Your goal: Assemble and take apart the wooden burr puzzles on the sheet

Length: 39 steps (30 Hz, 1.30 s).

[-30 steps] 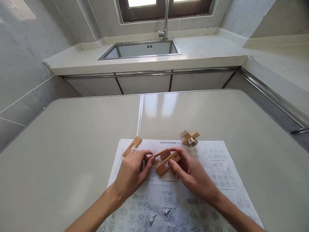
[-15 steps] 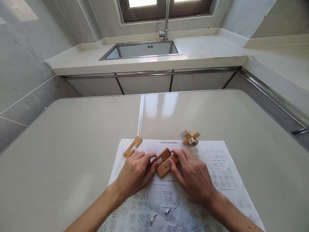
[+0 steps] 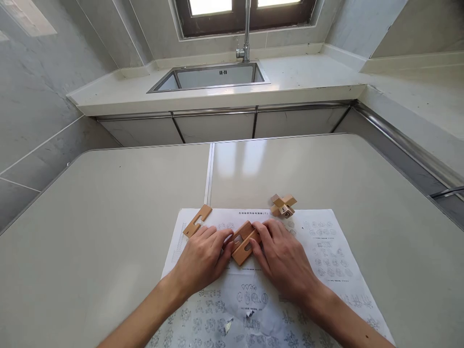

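Two notched wooden puzzle pieces lie side by side, tilted, over the printed sheet (image 3: 250,278). My left hand (image 3: 203,253) pinches the left end of the farther wooden piece (image 3: 242,230) between thumb and fingers. The nearer wooden piece (image 3: 242,252) is gripped at its right end by my right hand (image 3: 281,249), whose fingers cover that end. Past my left knuckles lies a third notched wooden piece (image 3: 203,212), flat on the sheet's upper left. Beyond my right hand sits a cross-shaped cluster of interlocked wooden pieces (image 3: 282,207) with a number on one end.
The sheet, covered with small diagrams and torn in spots, lies on a pale table (image 3: 108,217) with a seam (image 3: 209,174). Behind it runs a counter (image 3: 308,72) with a sink (image 3: 217,77) and a faucet (image 3: 246,50). Tiled walls stand at both sides.
The nearer piece has slid slightly left along the farther one, and my right hand has moved with it, now covering its marked end. My left hand stays almost still. The view has shifted a little.
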{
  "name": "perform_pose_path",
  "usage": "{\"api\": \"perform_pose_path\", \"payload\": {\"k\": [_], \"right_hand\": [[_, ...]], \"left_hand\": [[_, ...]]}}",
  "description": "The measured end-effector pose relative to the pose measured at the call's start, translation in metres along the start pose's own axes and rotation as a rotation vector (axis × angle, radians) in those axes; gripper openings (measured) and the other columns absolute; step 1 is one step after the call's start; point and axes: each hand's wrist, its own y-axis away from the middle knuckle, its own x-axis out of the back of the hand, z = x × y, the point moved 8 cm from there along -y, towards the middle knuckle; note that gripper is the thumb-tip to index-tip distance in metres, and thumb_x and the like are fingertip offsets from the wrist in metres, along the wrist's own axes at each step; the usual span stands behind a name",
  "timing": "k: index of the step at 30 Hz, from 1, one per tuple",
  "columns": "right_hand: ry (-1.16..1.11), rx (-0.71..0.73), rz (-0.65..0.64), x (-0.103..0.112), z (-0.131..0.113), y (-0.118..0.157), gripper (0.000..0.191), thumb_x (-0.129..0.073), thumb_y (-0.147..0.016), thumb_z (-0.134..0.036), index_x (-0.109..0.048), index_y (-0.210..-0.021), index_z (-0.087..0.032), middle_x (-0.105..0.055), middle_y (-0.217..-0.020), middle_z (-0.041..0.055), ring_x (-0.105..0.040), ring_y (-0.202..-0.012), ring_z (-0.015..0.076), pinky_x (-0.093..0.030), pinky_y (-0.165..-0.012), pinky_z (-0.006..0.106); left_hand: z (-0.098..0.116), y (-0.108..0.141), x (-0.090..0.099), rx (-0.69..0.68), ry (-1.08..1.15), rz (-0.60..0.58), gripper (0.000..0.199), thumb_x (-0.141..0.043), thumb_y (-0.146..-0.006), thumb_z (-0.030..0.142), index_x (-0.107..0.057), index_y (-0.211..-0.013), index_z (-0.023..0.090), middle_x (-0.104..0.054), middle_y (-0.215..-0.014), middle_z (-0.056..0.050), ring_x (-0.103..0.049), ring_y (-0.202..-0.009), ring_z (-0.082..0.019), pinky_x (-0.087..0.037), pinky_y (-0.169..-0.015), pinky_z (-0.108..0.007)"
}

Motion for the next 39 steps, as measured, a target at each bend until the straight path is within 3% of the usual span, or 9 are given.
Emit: {"api": "perform_pose_path", "payload": {"k": [12, 16, 18, 21, 24, 29, 33, 39], "right_hand": [[-0.013, -0.014, 0.005, -0.002, 0.0, 0.003, 0.026, -0.042, -0.109, -0.026, -0.057, -0.128, -0.016, -0.063, -0.107, 0.013, -0.063, -0.096, 0.0297, -0.057, -0.079, 0.045], [-0.032, -0.006, 0.029, 0.0, 0.0, 0.003, 0.025, -0.042, -0.108, -0.023, -0.057, -0.128, -0.017, -0.064, -0.106, 0.0119, -0.064, -0.095, 0.0283, -0.056, -0.08, 0.043], [-0.069, 0.0, 0.036, 0.001, 0.001, 0.003, 0.026, -0.04, -0.109, -0.021, -0.057, -0.128, -0.018, -0.064, -0.105, 0.0113, -0.064, -0.094, 0.0272, -0.056, -0.078, 0.041], [-0.151, 0.014, 0.028, 0.001, 0.0, 0.003, 0.028, -0.037, -0.109, -0.019, -0.056, -0.129, -0.018, -0.065, -0.106, 0.0111, -0.065, -0.094, 0.0261, -0.056, -0.078, 0.04], [-0.219, 0.037, 0.01, 0.001, -0.002, 0.004, 0.029, -0.038, -0.108, -0.017, -0.056, -0.13, -0.019, -0.065, -0.11, 0.0113, -0.066, -0.097, 0.026, -0.058, -0.083, 0.042], [-0.279, 0.023, 0.045, 0.005, -0.001, 0.004, 0.028, -0.042, -0.107, -0.017, -0.053, -0.133, -0.02, -0.064, -0.117, 0.0123, -0.066, -0.104, 0.0266, -0.059, -0.087, 0.042], [-0.274, 0.014, 0.063, 0.006, 0.001, 0.005, 0.03, -0.046, -0.105, -0.019, -0.051, -0.135, -0.019, -0.064, -0.121, 0.0136, -0.066, -0.106, 0.0278, -0.061, -0.087, 0.044], [-0.263, 0.029, 0.067, 0.003, 0.002, 0.007, 0.033, -0.048, -0.101, -0.016, -0.052, -0.133, -0.02, -0.065, -0.117, 0.0123, -0.068, -0.1, 0.027, -0.062, -0.084, 0.044]], "left_hand": [[-0.002, 0.002, 0.0, 0.022, -0.03, -0.01, 0.018, -0.046, -0.107, 0.023, -0.056, -0.121, 0.017, -0.069, -0.084, -0.005, -0.065, -0.073, -0.021, -0.051, -0.067, -0.035], [0.003, 0.001, 0.007, 0.01, 0.022, 0.05, 0.024, -0.055, -0.103, 0.023, -0.053, -0.127, 0.019, -0.069, -0.105, -0.01, -0.067, -0.093, -0.025, -0.056, -0.082, -0.04], [0.008, 0.0, 0.006, 0.023, 0.064, 0.022, 0.03, -0.063, -0.099, 0.026, -0.055, -0.128, 0.022, -0.066, -0.121, -0.012, -0.065, -0.108, -0.028, -0.056, -0.093, -0.044], [0.02, -0.001, -0.001, 0.003, 0.092, -0.057, 0.044, -0.073, -0.092, 0.032, -0.057, -0.132, 0.024, -0.057, -0.145, -0.015, -0.055, -0.134, -0.034, -0.051, -0.108, -0.052], [0.032, -0.001, -0.01, -0.059, 0.054, -0.125, 0.053, -0.065, -0.097, 0.029, -0.049, -0.147, 0.021, -0.041, -0.165, -0.016, -0.035, -0.154, -0.036, -0.04, -0.122, -0.057], [0.029, 0.001, -0.022, -0.067, -0.064, -0.214, 0.059, -0.048, -0.106, 0.025, -0.032, -0.163, 0.022, -0.029, -0.173, -0.01, -0.018, -0.162, -0.035, -0.028, -0.129, -0.06], [0.016, 0.003, -0.018, 0.004, -0.184, -0.17, 0.057, -0.044, -0.107, 0.023, -0.036, -0.163, 0.023, -0.032, -0.172, -0.007, -0.014, -0.162, -0.038, -0.018, -0.129, -0.067], [-0.001, 0.016, -0.008, 0.149, -0.246, -0.047, 0.059, -0.047, -0.105, 0.022, -0.038, -0.163, 0.03, -0.043, -0.167, -0.003, -0.009, -0.162, -0.041, -0.013, -0.126, -0.075]]}}
